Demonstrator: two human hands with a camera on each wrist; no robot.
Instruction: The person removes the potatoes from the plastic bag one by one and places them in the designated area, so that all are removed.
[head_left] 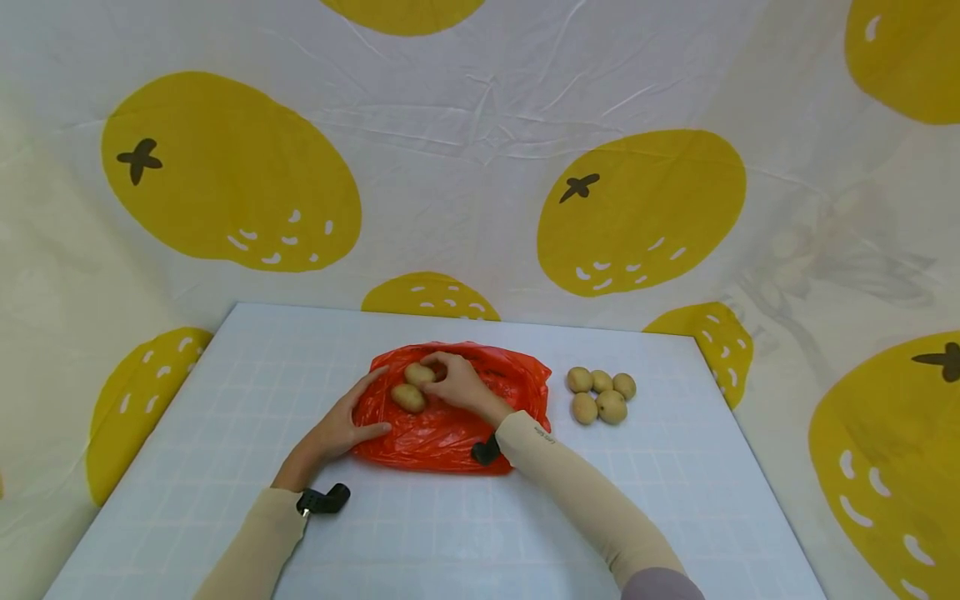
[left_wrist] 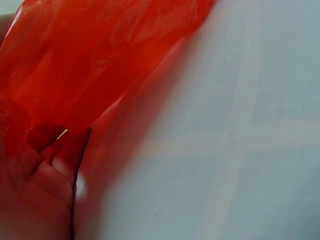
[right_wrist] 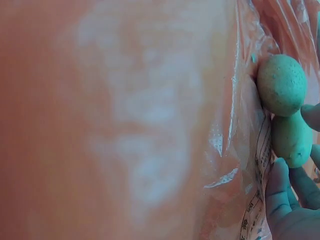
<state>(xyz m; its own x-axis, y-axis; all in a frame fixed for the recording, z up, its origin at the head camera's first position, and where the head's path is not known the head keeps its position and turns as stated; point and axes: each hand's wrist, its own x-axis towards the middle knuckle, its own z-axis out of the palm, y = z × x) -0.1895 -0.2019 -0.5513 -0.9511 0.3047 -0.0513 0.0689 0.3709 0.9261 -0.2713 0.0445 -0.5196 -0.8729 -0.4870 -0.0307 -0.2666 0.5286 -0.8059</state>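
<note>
An oval, pale-brown potato with smooth, faintly speckled skin (head_left: 418,374) sits between the thumb and fingers of the right hand (head_left: 461,387), which pinch it from the side. A second potato of the same kind, slightly longer from above (head_left: 408,398), touches it just below those fingertips and is not gripped. Both lie on a crinkled, glossy red plastic bag (head_left: 450,433), spread flat beneath the right hand; dark printing shows on it near the right thumb, too small to read.

The step in hand seems to be handling one potato over the bag — whether setting it down or picking it up, a still view cannot settle. The next move probably calls for a light pinch that leaves the neighbouring potato undisturbed, with the thin film held from sliding.

The left hand (head_left: 341,429) rests at the bag's near-left edge, thumb and forefinger spread wide apart; red film partly covers its other fingers. Well to the right of the right fingers, five loose, rounded potatoes (head_left: 611,407) lie clustered on a white tabletop with pale grid lines (head_left: 420,542) — out of both hands' hold.
</note>
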